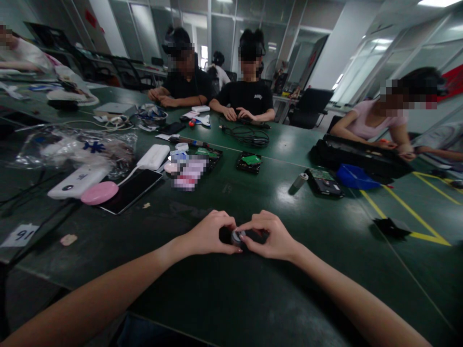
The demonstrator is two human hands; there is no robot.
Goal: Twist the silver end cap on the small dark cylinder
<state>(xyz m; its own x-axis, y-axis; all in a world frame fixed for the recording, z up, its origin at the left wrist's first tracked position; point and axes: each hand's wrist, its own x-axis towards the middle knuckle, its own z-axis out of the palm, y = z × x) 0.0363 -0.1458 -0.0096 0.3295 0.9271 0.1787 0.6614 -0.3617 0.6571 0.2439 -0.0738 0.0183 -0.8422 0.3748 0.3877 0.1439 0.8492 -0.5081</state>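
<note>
My left hand (213,233) and my right hand (269,234) meet over the green table (217,294), near its front edge. Between their fingertips is a small round grey metal piece (238,237). The left thumb and forefinger curl round its left side, and the right fingers pinch at its top and right side. Its lower part is partly hidden by fingers. Farther right, a small silver cylinder (298,182) stands beside a black hard drive with a green circuit board (324,183).
At left lie a black phone (132,192), a pink oval case (100,193), white power banks (154,157) and plastic wrap. Another drive (249,162) and a coiled black cable (249,137) are ahead. A blue object (356,177) and black case (361,156) sit right. Several people work around the table.
</note>
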